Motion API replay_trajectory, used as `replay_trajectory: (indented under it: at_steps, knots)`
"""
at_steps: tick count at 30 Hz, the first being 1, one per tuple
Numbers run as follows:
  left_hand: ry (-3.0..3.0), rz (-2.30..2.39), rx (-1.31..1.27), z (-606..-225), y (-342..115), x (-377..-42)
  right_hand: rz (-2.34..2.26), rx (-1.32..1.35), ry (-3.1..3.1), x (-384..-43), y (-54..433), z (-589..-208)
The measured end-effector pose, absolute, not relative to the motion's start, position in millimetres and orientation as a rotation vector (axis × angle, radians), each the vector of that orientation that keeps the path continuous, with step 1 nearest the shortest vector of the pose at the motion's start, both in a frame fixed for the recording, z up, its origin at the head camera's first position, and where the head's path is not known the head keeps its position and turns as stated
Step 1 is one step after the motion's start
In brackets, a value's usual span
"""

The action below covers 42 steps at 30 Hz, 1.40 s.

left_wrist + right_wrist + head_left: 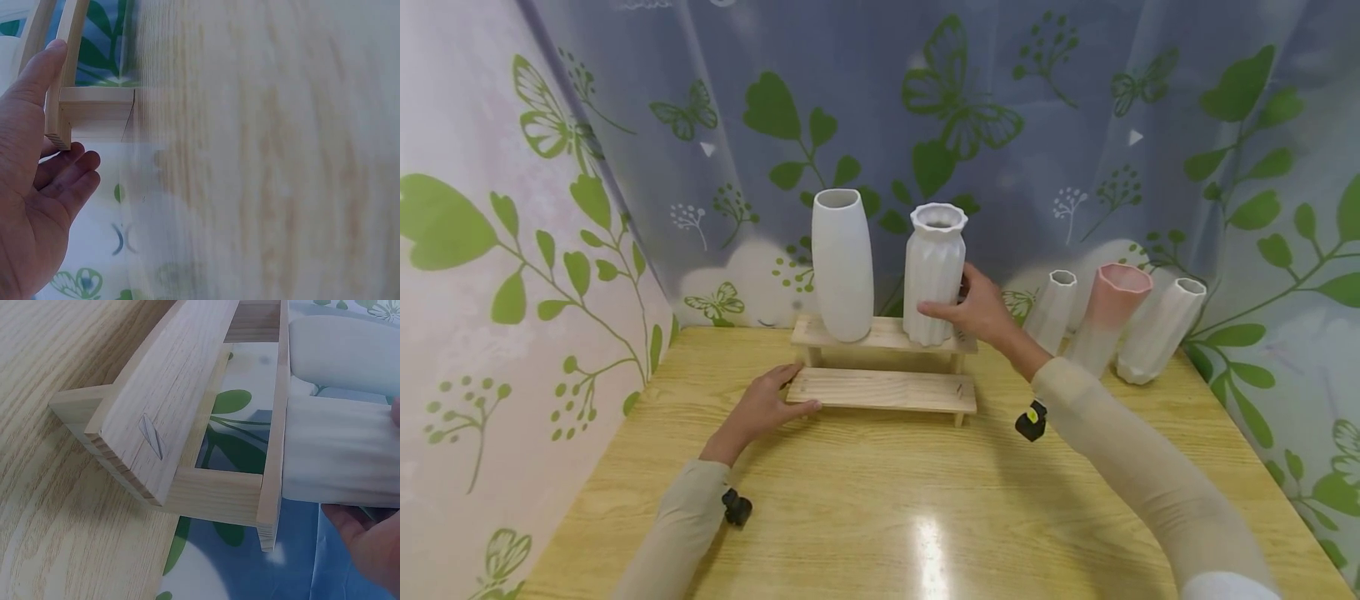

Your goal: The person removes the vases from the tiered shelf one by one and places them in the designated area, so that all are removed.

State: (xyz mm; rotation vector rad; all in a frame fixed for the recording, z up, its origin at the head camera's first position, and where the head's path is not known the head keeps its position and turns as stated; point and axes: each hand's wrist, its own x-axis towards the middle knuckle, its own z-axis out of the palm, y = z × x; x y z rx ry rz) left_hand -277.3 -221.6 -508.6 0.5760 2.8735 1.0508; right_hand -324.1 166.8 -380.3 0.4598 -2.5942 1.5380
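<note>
A two-tier wooden stand (880, 390) stands on the table. My left hand (758, 417) holds the left end of its lower shelf, thumb along the front edge; in the left wrist view the thumb lies on the board (55, 106) and the fingers curl beside its end. On the upper shelf, at the right, stands a white fluted vase (934, 267) with a scalloped rim. My right hand (988, 310) grips this vase low from the right, thumb across its front and fingers partly hidden behind. A tall smooth white vase (842, 267) stands upright left of it on the same shelf.
At the table's right back are a slim white vase (1052, 312), a pink-and-white vase (1108, 312) and another white vase (1161, 333). A patterned curtain (865, 100) hangs behind the wooden table (850, 508). The lower shelf (169, 406) sits in front of the upper one.
</note>
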Motion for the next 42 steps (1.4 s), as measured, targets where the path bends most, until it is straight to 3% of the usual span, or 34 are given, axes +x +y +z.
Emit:
replay_trajectory:
  at_steps: [16,42]
  knots:
    - [2.843,1.051,0.569,-506.3,-221.0,-276.7,1.587,0.354,-2.523,-308.4,174.6,-379.3]
    - [2.877,1.020,0.584,-506.6,-220.8,-275.6,1.570,0.413,-2.479,-266.4,204.9,-375.0]
